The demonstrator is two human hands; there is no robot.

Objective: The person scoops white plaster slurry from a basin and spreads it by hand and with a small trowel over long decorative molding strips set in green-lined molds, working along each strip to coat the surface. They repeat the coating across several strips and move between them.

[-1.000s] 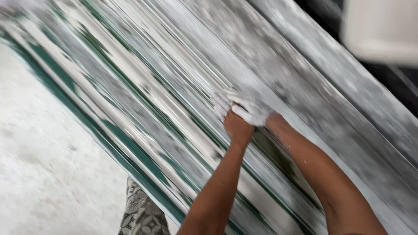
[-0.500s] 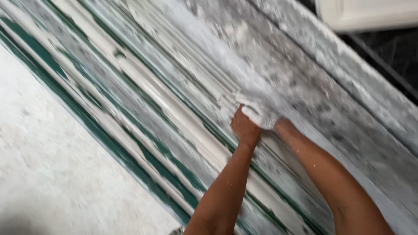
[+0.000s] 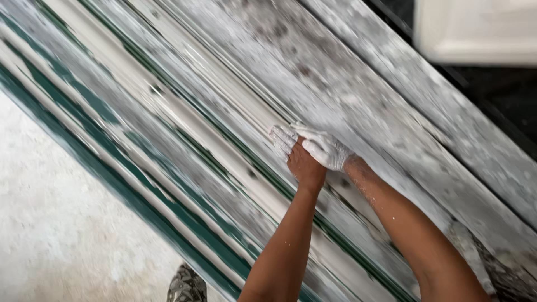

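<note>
A long ribbed moulding [image 3: 184, 112], green-striped and smeared with white plaster, runs slantwise from upper left to lower right. Both my hands rest on it near the middle of the view. My left hand [image 3: 302, 165] lies flat on a ridge, its fingertips coated white. My right hand [image 3: 327, 148], white with plaster all over, lies across the left hand's fingers. Neither hand visibly holds any object. Both forearms reach in from the bottom edge and are flecked with white.
Rough pale concrete floor [image 3: 72, 240] lies to the left of the moulding. A white blurred object [image 3: 475, 28] sits at the top right over a dark area [image 3: 503, 95]. A patterned piece of cloth [image 3: 187, 285] shows at the bottom edge.
My hands stay pressed together on the moulding and shift only slightly along it. The view swings, and the patterned cloth at the bottom leaves the frame and returns.
</note>
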